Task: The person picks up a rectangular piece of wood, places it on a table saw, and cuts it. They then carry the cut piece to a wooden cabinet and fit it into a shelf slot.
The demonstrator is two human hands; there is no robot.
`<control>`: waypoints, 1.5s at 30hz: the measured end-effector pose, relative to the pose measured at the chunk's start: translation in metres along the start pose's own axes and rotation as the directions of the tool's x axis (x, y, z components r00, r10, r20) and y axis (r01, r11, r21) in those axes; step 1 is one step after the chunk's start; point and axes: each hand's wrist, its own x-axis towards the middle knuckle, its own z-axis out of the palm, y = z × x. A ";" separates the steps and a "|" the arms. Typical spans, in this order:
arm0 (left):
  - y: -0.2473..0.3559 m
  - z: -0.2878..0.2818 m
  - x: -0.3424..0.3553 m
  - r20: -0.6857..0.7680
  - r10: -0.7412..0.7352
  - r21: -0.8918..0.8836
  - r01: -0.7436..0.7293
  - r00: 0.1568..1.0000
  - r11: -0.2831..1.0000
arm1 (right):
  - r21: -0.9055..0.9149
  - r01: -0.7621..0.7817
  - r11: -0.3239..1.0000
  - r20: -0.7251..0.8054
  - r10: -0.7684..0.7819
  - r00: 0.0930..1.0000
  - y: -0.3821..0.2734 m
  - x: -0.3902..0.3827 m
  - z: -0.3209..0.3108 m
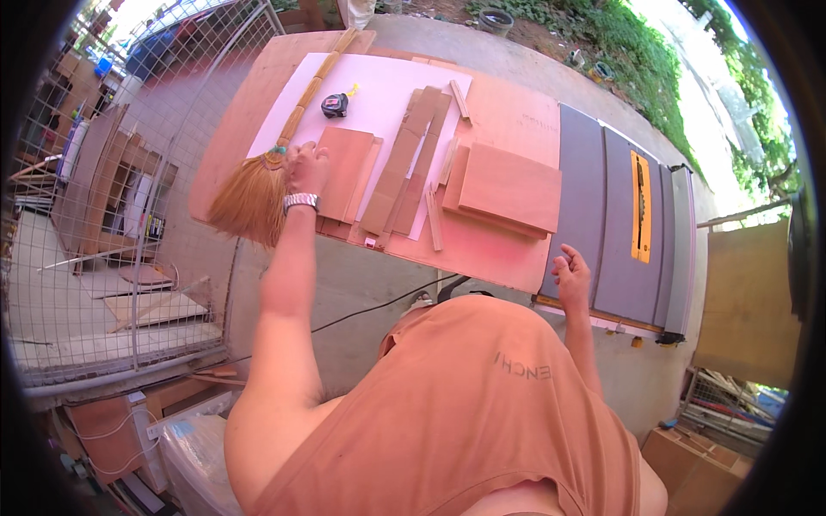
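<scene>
My left hand [305, 168], with a metal watch on the wrist, has curled fingers between the straw broom [245, 193] and a stack of thin wooden boards [348, 176]; what they grip is unclear. The broom lies along the worktable's left part, its handle pointing away. A black tape measure [335, 105] rests on a white sheet [387, 82] above the boards. Long narrow strips [400, 163] and small sticks lie mid-table, beside another board stack [508, 185]. My right hand [570, 269] is off the table's front edge, empty, fingers loosely bent and apart.
A table saw [575, 189] with a yellow insert [640, 206] adjoins the worktable on the right. A wire mesh fence [112, 258] with stacked wood behind stands left. A black cable [361, 310] crosses the floor. Grass and a bucket [496, 21] are beyond the table; a plywood panel [744, 301] stands right.
</scene>
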 end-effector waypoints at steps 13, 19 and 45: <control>0.211 0.009 -0.150 0.471 0.365 -0.472 -0.120 0.803 0.874 | -0.133 0.032 0.991 0.086 -0.020 0.996 -0.025 0.071 0.038; 0.196 0.007 -0.170 0.501 0.361 -0.593 0.009 0.786 0.805 | -0.306 0.091 0.948 -0.086 -0.122 0.989 -0.014 0.031 0.046; 0.284 -0.045 -0.229 0.491 0.703 -0.751 0.659 0.515 0.042 | 0.530 0.229 0.817 -0.028 -0.253 0.967 0.001 -0.034 -0.097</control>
